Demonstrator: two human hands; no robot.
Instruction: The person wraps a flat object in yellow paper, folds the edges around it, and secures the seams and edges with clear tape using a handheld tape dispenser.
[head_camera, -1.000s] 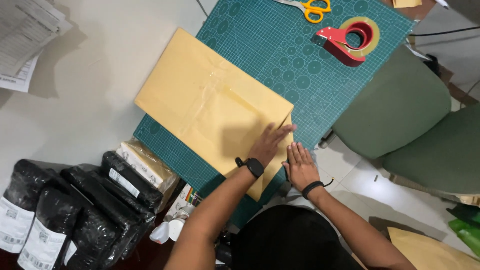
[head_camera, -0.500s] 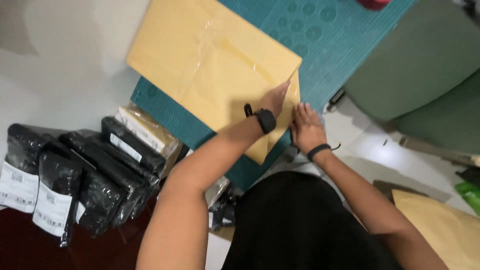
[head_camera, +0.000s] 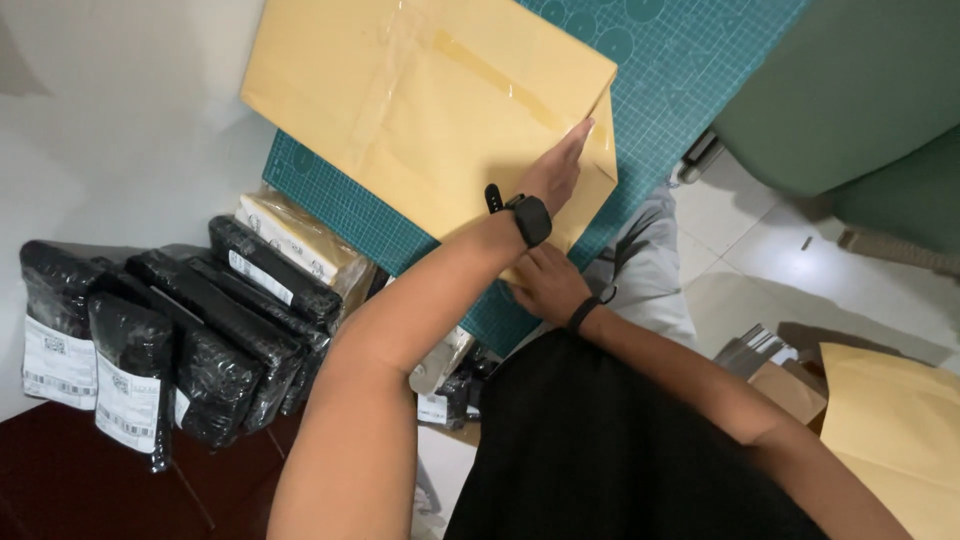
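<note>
A large yellow padded envelope (head_camera: 430, 110), sealed with clear tape, lies on a green cutting mat (head_camera: 690, 70). My left hand (head_camera: 558, 168), with a black watch on the wrist, lies flat with fingers stretched out on the envelope's near right corner. My right hand (head_camera: 543, 285), with a thin black band on the wrist, sits just under the left forearm at the envelope's near edge. Its fingers curl onto that edge and are partly hidden by the left wrist.
Several black wrapped parcels with white labels (head_camera: 150, 340) and a clear-wrapped tan parcel (head_camera: 295, 240) are piled at the left, beside the mat. A green chair (head_camera: 860, 90) stands at the upper right. Another yellow envelope (head_camera: 895, 430) and flat cardboard (head_camera: 785, 385) lie on the floor at the right.
The view has dropped closer, so the tape dispenser and scissors are out of frame. My right hand has slid under the left forearm to the envelope's near edge, while the left stays on the corner.
</note>
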